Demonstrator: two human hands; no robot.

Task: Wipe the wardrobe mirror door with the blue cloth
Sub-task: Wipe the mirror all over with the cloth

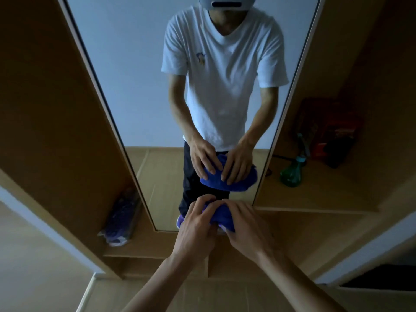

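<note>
One blue cloth [219,216], bunched, sits before the lower end of the one wardrobe mirror door [135,86]. Two hands hold it: left hand [198,224] and right hand [245,226], fingers curled over it. Right shelf: one green bottle [291,175], one red box [331,131]. Left shelf: one plastic bag [121,219].

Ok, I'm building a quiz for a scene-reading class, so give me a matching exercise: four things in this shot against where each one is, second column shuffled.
Things:
1 blue cloth
2 green bottle
3 red box
4 plastic packet

Places:
A on the left shelf, beside the mirror
B gripped by left hand and right hand
C on the right shelf, close to the mirror's frame
D on the right shelf, behind the bottle

Pairs: 1-B, 2-C, 3-D, 4-A
</note>
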